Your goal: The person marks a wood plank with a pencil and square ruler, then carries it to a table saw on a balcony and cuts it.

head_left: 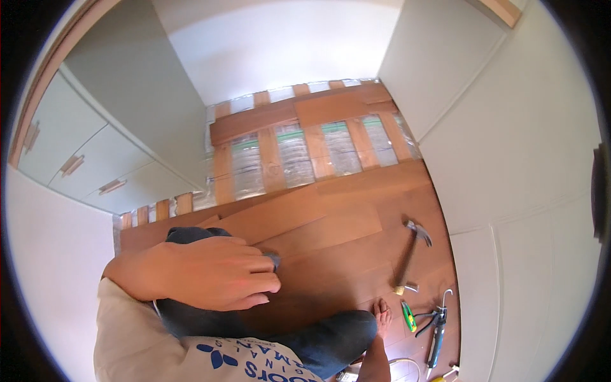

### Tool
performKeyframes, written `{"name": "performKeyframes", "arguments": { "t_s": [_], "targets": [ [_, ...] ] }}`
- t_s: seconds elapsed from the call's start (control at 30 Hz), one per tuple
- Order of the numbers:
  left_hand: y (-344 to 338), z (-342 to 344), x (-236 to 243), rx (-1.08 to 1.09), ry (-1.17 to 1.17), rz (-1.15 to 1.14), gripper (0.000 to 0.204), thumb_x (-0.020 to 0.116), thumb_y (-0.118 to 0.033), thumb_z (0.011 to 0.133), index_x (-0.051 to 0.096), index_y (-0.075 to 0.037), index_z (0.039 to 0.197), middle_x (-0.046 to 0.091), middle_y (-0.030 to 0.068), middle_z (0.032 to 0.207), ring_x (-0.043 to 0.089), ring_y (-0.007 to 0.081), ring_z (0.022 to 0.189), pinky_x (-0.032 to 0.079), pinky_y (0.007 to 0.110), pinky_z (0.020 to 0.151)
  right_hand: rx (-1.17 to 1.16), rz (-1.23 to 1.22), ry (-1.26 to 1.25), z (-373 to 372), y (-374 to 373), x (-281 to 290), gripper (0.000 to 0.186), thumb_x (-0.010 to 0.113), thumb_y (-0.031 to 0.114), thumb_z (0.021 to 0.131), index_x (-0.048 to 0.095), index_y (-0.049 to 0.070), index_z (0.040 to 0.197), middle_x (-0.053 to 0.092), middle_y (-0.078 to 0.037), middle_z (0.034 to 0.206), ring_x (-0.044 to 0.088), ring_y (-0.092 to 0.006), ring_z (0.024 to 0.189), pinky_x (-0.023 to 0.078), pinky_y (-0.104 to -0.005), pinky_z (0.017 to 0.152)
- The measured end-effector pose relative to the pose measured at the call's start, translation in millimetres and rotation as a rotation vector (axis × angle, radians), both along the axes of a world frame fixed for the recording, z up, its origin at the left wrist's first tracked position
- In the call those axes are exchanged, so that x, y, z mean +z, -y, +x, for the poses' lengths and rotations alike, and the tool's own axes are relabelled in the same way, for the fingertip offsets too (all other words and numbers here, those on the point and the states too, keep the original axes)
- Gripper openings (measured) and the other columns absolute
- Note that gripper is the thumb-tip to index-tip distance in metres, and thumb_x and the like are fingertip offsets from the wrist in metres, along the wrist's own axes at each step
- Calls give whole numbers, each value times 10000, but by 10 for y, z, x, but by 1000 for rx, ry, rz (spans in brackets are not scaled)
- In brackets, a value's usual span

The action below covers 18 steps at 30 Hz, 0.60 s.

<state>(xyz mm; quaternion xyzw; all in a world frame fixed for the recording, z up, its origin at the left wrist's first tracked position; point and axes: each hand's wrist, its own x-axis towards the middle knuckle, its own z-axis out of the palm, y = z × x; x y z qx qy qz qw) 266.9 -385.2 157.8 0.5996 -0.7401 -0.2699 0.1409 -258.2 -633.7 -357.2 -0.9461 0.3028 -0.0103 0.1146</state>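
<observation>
Upon the near part of the brown wooden boarded floor (344,280): one flat, reddish-brown wooden board (331,228), toward the far edge; whether fixed or loose, cannot tell. Beyond that edge: pale timber battens (270,159), silvery sheeting (294,159) between them, crossed by a band of brown boards (347,105). Left hand (219,270): over the dark-trousered left leg (197,312), fingers bent; small dark grey item (273,260) at the fingertips, whether gripped cannot tell. Right hand (382,313): beside the dark-trousered right knee (359,325), nothing seen in it, degree of opening unclear. Near the floor's right edge: steel-headed claw hammer (407,260), green-bodied hand tool (408,316), dark caulking gun (438,334). Handling, by judgement: keep board edges flush, joints borne on battens, fingers clear of seams. Markings: dark blue lettering and leaf-like motif on cream cloth shirt (165,356), wording not transcribed; none legible on tools.
</observation>
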Motion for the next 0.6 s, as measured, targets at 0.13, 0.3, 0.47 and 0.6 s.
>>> {"name": "performKeyframes", "arguments": {
  "t_s": [0.13,0.3,0.47,0.6],
  "targets": [
    [-3,8,0,-36,49,33,202,626,-264,1009,622,-76,1083,601,92,954,620,269,848,500,388,734,-14,-56,-75,-60,-82,-141,543,529,384,992,479,230,1510,371,-68,1639,391,-428,1423,294,-576,1195],
    [-80,0,-25,-28,50,35,191,610,-255,1018,600,-76,1082,577,88,934,609,270,873,493,398,749,-66,-5,-151,-72,-76,-162,616,550,386,976,391,261,1558,280,-32,1685,314,-409,1482,253,-574,1218],
    [-123,15,-71,-21,17,-9,219,590,-253,1021,554,-57,931,570,103,881,612,290,815,495,408,699,-39,64,-139,23,-121,-21,683,560,400,966,317,274,1592,224,-32,1703,263,-381,1510,209,-575,1239],
    [-1,12,17,-65,26,-19,214,588,-255,1022,563,-58,941,574,106,891,615,294,832,497,408,701,-62,-17,-96,-41,-76,-91,613,550,384,981,390,256,1559,306,-62,1670,345,-395,1463,264,-562,1213]
  ]
}}
